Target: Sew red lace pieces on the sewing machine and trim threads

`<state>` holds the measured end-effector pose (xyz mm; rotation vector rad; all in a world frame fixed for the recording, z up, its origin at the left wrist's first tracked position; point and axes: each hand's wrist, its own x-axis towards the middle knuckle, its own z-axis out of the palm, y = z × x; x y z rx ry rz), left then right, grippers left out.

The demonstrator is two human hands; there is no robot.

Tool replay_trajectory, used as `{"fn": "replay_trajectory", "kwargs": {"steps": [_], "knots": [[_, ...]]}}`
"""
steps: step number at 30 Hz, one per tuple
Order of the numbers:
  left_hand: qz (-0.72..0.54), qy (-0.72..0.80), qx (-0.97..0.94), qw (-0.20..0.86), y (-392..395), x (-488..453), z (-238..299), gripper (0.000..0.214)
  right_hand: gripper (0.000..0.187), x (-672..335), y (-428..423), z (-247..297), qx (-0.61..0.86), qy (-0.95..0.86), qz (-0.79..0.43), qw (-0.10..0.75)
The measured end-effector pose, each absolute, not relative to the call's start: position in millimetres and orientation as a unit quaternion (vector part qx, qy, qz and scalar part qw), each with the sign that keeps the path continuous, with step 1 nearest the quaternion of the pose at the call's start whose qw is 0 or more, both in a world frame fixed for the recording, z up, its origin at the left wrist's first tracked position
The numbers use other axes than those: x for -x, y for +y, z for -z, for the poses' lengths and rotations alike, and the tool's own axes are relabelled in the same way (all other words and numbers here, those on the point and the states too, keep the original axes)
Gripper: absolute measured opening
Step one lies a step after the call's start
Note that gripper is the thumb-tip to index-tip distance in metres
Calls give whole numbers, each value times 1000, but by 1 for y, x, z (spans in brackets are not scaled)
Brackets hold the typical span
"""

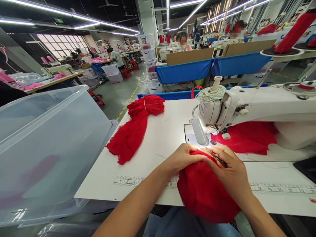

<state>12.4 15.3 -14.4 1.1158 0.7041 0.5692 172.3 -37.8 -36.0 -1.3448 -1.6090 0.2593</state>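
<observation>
Red cloth [207, 194] being pinched at its far edge by the left hand [183, 158] and the right hand [233, 169], just before the sewing machine [269, 107], its long axis being directed toward the wearer, its loose end being draped over the white table [98, 182]'s edge.

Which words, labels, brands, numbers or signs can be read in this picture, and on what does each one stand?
"1", "2", "3": left part of the ruler scale on the white table.
"8": the same scale, near the left forearm; its numbers farther right are too blurred to be sure.
"UKI", probably: head of the sewing machine; the first letter is unclear.
Too small to read: the green sign and labels on the stacked bins.
</observation>
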Motion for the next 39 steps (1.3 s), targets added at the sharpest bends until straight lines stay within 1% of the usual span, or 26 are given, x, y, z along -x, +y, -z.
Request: {"fn": "replay_trajectory", "kwargs": {"steps": [3,4,6,9,12,13,16,18,22,25,28,31,36,39], "knots": [[-265,318,-525,744,15,-12,15,21,18,-170,-35,42,572,-688,9,446],[-265,318,-527,742,15,-12,15,22,18,-170,-34,43,582,-681,42,443],[-264,329,-521,742,16,-11,15,24,16,-172,-32,43,590,-656,70,465],[-261,354,-499,747,16,-11,15,25,18,-175,-32,37,577,-648,7,497],[-265,326,-508,752,15,-12,16,23,14,-175,-35,34,542,-679,-64,491],[-269,316,-517,749,15,-13,17,22,12,-174,-36,35,537,-690,-61,481],[-277,306,-542,732,15,-15,18,19,15,-168,-37,40,563,-697,10,444],[-277,309,-536,735,15,-15,17,20,15,-165,-35,41,581,-678,24,449],[-258,356,-496,749,15,-14,16,22,21,-170,-31,36,607,-619,-44,496],[-263,358,-489,750,15,-14,16,23,24,-178,-33,32,609,-622,-64,488],[-273,349,-499,745,14,-15,15,28,23,-185,-40,37,606,-644,-44,464],[-266,351,-500,746,14,-15,15,30,33,-188,-49,46,622,-661,-5,418],[-261,342,-492,756,14,-15,16,26,33,-189,-60,52,576,-713,110,384],[-264,344,-489,757,14,-15,16,22,35,-188,-60,52,568,-727,151,354]]}}
